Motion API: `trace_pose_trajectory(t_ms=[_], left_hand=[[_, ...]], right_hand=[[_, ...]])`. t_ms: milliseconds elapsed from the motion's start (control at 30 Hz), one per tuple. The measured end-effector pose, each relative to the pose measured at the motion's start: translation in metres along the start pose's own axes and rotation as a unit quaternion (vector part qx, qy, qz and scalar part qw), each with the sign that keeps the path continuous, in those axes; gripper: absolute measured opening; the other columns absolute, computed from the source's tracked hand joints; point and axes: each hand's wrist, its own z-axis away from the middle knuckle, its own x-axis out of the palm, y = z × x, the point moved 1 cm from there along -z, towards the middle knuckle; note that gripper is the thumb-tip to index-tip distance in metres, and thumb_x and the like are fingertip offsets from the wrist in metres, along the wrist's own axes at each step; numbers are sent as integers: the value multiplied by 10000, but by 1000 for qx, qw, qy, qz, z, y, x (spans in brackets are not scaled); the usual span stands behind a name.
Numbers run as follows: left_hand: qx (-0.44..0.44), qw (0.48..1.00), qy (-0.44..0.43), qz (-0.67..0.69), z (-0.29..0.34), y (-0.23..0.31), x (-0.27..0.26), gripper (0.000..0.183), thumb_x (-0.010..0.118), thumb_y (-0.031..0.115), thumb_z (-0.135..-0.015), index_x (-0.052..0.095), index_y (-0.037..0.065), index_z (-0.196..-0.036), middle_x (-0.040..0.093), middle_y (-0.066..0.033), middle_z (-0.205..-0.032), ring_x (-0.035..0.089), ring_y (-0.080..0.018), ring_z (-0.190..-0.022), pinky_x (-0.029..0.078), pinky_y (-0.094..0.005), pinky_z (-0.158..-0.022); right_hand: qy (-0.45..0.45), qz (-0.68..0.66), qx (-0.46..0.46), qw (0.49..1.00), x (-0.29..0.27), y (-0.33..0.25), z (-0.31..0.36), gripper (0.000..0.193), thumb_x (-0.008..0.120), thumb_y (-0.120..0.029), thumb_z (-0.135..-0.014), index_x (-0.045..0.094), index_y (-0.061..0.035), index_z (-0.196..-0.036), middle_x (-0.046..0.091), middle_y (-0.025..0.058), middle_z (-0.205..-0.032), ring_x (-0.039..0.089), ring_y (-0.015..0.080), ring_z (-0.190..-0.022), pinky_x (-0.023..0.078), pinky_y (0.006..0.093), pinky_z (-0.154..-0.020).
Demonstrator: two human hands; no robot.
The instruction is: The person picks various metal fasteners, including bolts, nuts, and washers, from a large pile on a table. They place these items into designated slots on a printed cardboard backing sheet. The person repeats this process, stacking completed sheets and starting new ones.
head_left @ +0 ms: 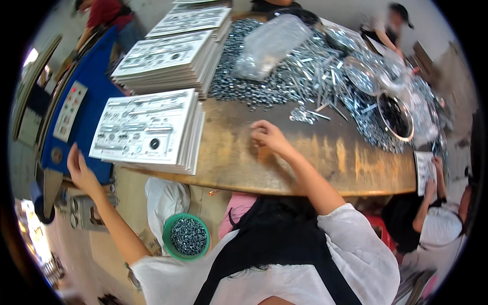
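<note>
My left hand (81,172) is stretched out at the far left with its fingers extended and nothing in it. It hangs between the blue machine (96,109) and the front stack of printed white cards (140,127), apart from the cards. Hardware pieces show on the top card, with a round black one near its lower right. Over the wooden table (229,152), my right hand (268,137) is curled, fingers bent together; whether anything sits inside them is hidden. Just right of that hand lies a small group of metal washers and pins (302,116).
Taller card stacks (162,56) stand behind. Loose metal parts (284,84) cover the far table, with a clear plastic bag (274,43) and a bowl of dark parts (395,117). A green basin of small parts (188,236) sits below. A co-worker (437,203) holds a card at right; others work behind.
</note>
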Motion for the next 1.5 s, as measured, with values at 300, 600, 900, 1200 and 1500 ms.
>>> trace_pose_trajectory(t_ms=[300, 600, 900, 1200, 1500], left_hand=[[97, 883, -433, 152, 235, 249, 165, 274, 606, -47, -822, 711, 100, -1028, 649, -113, -962, 639, -295, -835, 509, -349, -702], [202, 765, -578, 199, 268, 331, 247, 260, 620, -31, -820, 708, 103, -1025, 667, -81, -934, 663, -272, -791, 523, -349, -669], [143, 796, -578, 110, 270, 300, 244, 210, 611, 9, -850, 711, 101, -1010, 670, -98, -901, 667, -298, -801, 528, -361, -665], [31, 829, -558, -2, 275, 233, 195, 184, 600, 10, -879, 704, 78, -1014, 670, -120, -878, 668, -306, -774, 522, -368, -660], [95, 825, -556, 39, 274, 254, 233, 192, 613, 15, -855, 709, 101, -997, 659, -96, -865, 654, -307, -760, 518, -378, -646]], right_hand=[[380, -64, -54, 921, -186, 59, 189, 126, 562, -63, -919, 543, -60, -1044, 485, -8, -648, 469, 92, -512, 356, 253, -450], [428, 184, -158, 870, -250, -23, 154, 134, 559, -143, -929, 629, -40, -978, 562, 25, -658, 515, 121, -571, 438, 288, -547], [360, 629, -78, 685, -399, -115, -4, 659, 548, -590, -910, 502, -175, -1420, 473, 156, -1464, 425, 344, -1359, 324, 501, -1116], [322, 642, -157, 678, -401, -112, -4, 553, 532, -612, -913, 605, -182, -1253, 619, 166, -1101, 639, 384, -973, 515, 484, -859], [294, 670, -121, 670, -406, -127, -18, 414, 549, -460, -935, 576, -166, -1226, 640, 196, -1023, 650, 392, -900, 523, 494, -791]])
